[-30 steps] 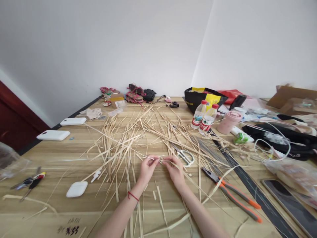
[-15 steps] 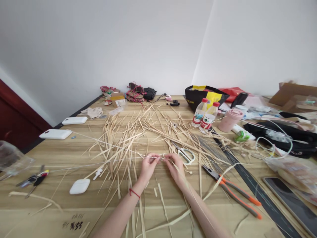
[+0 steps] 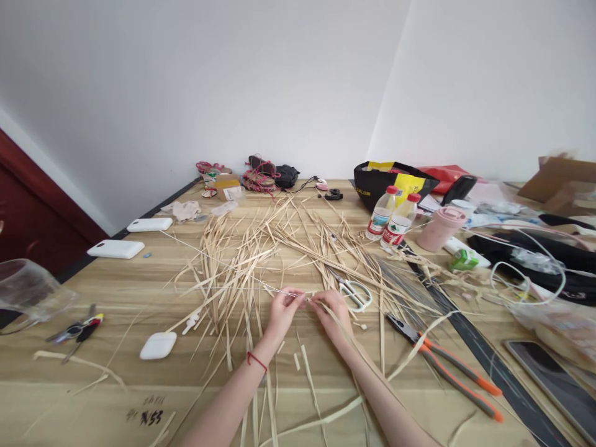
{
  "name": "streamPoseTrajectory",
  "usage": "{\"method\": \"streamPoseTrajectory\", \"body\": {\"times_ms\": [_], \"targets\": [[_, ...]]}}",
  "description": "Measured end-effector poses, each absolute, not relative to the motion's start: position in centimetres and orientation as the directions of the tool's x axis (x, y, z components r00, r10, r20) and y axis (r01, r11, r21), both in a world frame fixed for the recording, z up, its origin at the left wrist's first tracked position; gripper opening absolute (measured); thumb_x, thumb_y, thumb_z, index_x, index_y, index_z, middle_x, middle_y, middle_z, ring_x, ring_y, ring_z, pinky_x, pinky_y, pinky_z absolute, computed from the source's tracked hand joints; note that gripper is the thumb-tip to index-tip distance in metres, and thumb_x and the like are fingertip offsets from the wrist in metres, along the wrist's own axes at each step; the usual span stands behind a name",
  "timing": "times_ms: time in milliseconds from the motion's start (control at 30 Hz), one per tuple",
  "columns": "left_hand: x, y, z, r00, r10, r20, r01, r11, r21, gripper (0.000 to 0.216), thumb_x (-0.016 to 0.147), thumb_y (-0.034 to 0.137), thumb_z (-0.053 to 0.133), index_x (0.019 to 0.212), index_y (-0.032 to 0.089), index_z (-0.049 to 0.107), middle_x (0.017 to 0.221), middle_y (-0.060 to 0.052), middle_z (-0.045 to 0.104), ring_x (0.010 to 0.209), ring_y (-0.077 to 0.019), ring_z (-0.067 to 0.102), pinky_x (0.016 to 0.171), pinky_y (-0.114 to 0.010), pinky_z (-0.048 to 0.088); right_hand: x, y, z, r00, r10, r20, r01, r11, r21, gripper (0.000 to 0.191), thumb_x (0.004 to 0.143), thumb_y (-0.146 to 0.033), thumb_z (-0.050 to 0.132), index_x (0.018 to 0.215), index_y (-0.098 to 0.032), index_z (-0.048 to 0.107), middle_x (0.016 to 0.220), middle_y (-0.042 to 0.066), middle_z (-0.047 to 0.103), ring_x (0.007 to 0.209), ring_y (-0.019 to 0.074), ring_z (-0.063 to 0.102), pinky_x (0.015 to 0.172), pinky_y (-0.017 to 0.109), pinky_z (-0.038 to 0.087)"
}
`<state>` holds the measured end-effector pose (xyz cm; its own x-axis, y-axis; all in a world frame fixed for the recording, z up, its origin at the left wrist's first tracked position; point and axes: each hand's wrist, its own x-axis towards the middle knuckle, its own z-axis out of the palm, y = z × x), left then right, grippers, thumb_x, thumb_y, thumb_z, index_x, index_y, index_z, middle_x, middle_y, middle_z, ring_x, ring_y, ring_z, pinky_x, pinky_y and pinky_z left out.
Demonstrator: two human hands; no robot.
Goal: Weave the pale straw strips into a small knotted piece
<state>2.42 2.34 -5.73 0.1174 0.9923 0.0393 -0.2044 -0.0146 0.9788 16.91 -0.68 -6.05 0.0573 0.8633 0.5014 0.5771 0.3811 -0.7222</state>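
My left hand (image 3: 284,308) and my right hand (image 3: 331,311) nearly meet over the wooden table, fingertips pinched together around a small pale piece of plant strip between them. A thin white wire (image 3: 223,277) runs from my left fingers out to the left. A long tan strip trails from my right fingers down along the forearm. Many dry tan plant strips (image 3: 233,267) lie spread beneath and beyond both hands. Just right of my right hand are white-handled scissors (image 3: 356,295), and farther right lie orange-handled pliers (image 3: 459,371).
Two bottles (image 3: 382,213), a black bag (image 3: 372,183) and a pink cup (image 3: 441,228) stand back right. At left are white power banks (image 3: 116,249), a white earphone case (image 3: 158,346), keys (image 3: 77,332) and a clear plastic container (image 3: 32,288). A phone (image 3: 552,385) lies right.
The view has turned slightly left, so everything sits a little farther right. Both hands keep their pinch close together; the wires stretching left have shifted position slightly.
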Motion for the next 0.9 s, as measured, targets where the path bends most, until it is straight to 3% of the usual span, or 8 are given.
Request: {"method": "streamPoseTrajectory", "body": {"times_ms": [600, 900], "targets": [[2.32, 2.40, -5.45, 0.057, 0.998, -0.001, -0.229, 0.014, 0.973, 0.024, 0.061, 0.029, 0.070, 0.078, 0.014, 0.060, 0.074, -0.003, 0.064, 0.066, -0.0144, 0.062, 0.063, -0.027, 0.052, 16.76, -0.89, -5.59, -0.027, 0.851, 0.525, 0.592, 0.437, -0.677, 0.013, 0.077, -0.022, 0.056, 0.088, -0.024, 0.063, 0.084, 0.005, 0.064, 0.083, 0.0226, 0.056, 0.076, 0.038, 0.043], [2.32, 2.58, -5.78, 0.056, 0.998, -0.005, -0.240, 0.018, 0.971, 0.026, 0.059, 0.028, 0.072, 0.077, 0.014, 0.060, 0.070, -0.002, 0.063, 0.064, -0.0140, 0.062, 0.061, -0.026, 0.052, 16.67, -0.87, -5.84, 0.015, 0.854, 0.520, 0.576, 0.418, -0.703, 0.003, 0.077, -0.022, 0.056, 0.078, -0.021, 0.059, 0.079, 0.004, 0.063, 0.079, 0.0204, 0.057, 0.074, 0.035, 0.044]]}}
